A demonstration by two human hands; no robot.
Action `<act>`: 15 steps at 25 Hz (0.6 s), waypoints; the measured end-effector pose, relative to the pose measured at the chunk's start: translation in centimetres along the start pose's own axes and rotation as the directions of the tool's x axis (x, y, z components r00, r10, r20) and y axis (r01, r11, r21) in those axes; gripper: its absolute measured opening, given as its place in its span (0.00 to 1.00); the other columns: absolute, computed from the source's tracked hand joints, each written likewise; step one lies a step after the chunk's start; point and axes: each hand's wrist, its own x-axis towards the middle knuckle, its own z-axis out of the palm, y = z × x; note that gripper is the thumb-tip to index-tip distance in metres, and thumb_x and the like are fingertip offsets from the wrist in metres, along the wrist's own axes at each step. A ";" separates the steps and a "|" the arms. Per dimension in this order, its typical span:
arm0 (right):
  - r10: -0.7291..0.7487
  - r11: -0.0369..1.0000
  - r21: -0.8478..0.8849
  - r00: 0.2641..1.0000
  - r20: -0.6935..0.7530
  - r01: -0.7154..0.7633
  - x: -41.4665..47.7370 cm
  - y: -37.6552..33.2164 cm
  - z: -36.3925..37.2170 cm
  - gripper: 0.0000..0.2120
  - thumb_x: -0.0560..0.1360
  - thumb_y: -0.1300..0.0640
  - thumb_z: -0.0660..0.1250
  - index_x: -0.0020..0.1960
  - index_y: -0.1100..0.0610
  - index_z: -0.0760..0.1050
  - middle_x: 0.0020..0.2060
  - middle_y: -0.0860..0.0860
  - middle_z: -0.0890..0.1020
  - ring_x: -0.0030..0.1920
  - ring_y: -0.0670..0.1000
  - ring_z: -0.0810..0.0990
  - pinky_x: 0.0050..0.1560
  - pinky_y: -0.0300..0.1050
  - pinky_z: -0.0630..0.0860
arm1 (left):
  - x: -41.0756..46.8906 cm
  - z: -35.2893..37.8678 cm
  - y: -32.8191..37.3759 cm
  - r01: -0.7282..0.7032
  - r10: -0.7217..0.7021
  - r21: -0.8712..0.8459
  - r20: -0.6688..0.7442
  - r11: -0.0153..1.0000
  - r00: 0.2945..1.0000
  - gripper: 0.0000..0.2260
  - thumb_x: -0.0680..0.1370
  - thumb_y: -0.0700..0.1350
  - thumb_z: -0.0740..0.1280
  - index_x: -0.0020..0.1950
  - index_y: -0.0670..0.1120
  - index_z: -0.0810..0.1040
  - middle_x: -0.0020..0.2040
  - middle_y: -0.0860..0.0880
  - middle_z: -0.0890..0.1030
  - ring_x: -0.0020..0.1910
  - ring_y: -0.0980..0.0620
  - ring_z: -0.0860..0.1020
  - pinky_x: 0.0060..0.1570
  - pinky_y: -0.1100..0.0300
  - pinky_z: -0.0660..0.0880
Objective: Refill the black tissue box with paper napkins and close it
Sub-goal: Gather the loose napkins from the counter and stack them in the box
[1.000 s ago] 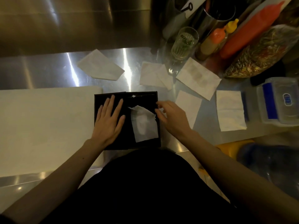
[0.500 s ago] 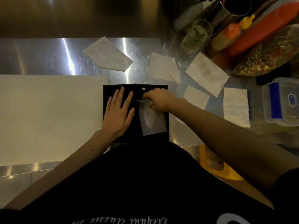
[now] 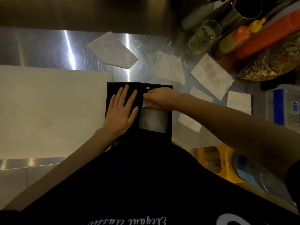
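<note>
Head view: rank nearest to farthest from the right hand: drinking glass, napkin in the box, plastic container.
1. napkin in the box, pinched by the right hand.
2. drinking glass, far side, rightward.
3. plastic container, far right edge.

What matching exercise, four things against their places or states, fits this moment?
Things:
1. left hand
2. right hand
3. white board
4. glass

Places or states:
A. pinches a napkin at the box's opening
B. lies flat, fingers straight, on the black tissue box
C. stands on the counter, beyond and to the right of the box
D. lies directly left of the box

Pairs: 1-B, 2-A, 3-D, 4-C
</note>
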 end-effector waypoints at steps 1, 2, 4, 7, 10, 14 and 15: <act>0.049 0.997 -0.064 0.999 -0.018 -0.050 0.2 0.0 0.3 0.15 0.79 0.44 0.60 0.56 0.55 0.70 0.52 0.55 0.78 0.49 0.58 0.79 0.42 0.50 0.74 | 0.0 0.0 0.0 0.002 -0.002 -0.006 0.001 1.000 1.000 0.26 0.82 0.55 0.51 0.79 0.52 0.53 0.80 0.44 0.52 0.79 0.46 0.48 0.75 0.51 0.44; 0.101 0.987 -0.123 0.994 -0.041 -0.105 0.3 -0.1 0.6 0.18 0.80 0.44 0.58 0.61 0.57 0.70 0.56 0.57 0.77 0.50 0.60 0.80 0.42 0.52 0.76 | 0.0 0.0 0.1 0.003 -0.003 -0.010 0.002 1.000 1.000 0.26 0.82 0.55 0.51 0.80 0.52 0.53 0.80 0.44 0.51 0.79 0.46 0.47 0.75 0.50 0.44; 0.180 0.963 -0.183 0.976 -0.119 -0.199 0.4 -0.7 1.3 0.21 0.80 0.46 0.58 0.65 0.59 0.68 0.58 0.60 0.76 0.51 0.61 0.80 0.41 0.54 0.75 | 0.0 0.0 0.1 0.006 -0.006 -0.020 0.007 1.000 1.000 0.26 0.82 0.55 0.51 0.80 0.51 0.53 0.80 0.44 0.51 0.79 0.46 0.47 0.75 0.49 0.44; 0.215 0.942 -0.200 0.942 -0.258 -0.269 -0.5 -2.5 2.5 0.20 0.77 0.51 0.60 0.65 0.61 0.68 0.60 0.61 0.75 0.55 0.61 0.77 0.47 0.54 0.74 | 0.0 -0.2 0.1 0.006 -0.006 -0.023 0.007 1.000 1.000 0.26 0.82 0.55 0.51 0.79 0.51 0.54 0.80 0.44 0.52 0.79 0.46 0.48 0.75 0.49 0.45; 0.128 0.937 -0.225 0.861 -0.491 -0.268 -2.3 -4.1 3.8 0.16 0.76 0.57 0.62 0.62 0.62 0.73 0.60 0.61 0.77 0.58 0.61 0.76 0.57 0.53 0.74 | 0.0 -0.3 0.2 0.008 -0.008 -0.020 0.008 1.000 1.000 0.26 0.82 0.55 0.51 0.80 0.51 0.53 0.80 0.44 0.52 0.79 0.46 0.47 0.75 0.50 0.44; 0.154 0.979 -0.077 0.927 -0.341 -0.191 -3.1 -6.2 5.2 0.12 0.71 0.61 0.69 0.53 0.62 0.74 0.47 0.60 0.79 0.46 0.62 0.79 0.40 0.53 0.76 | 0.1 -0.2 0.2 0.022 -0.022 -0.015 0.012 1.000 1.000 0.26 0.82 0.55 0.50 0.80 0.51 0.54 0.80 0.44 0.51 0.79 0.46 0.48 0.75 0.50 0.44; 0.217 0.969 -0.062 0.943 -0.251 -0.239 -2.8 -6.8 5.6 0.15 0.72 0.60 0.68 0.57 0.63 0.72 0.51 0.61 0.78 0.49 0.62 0.78 0.41 0.54 0.76 | 0.1 -0.3 0.2 0.023 -0.023 -0.015 0.014 1.000 1.000 0.26 0.82 0.55 0.50 0.79 0.50 0.54 0.80 0.43 0.51 0.79 0.46 0.48 0.75 0.50 0.44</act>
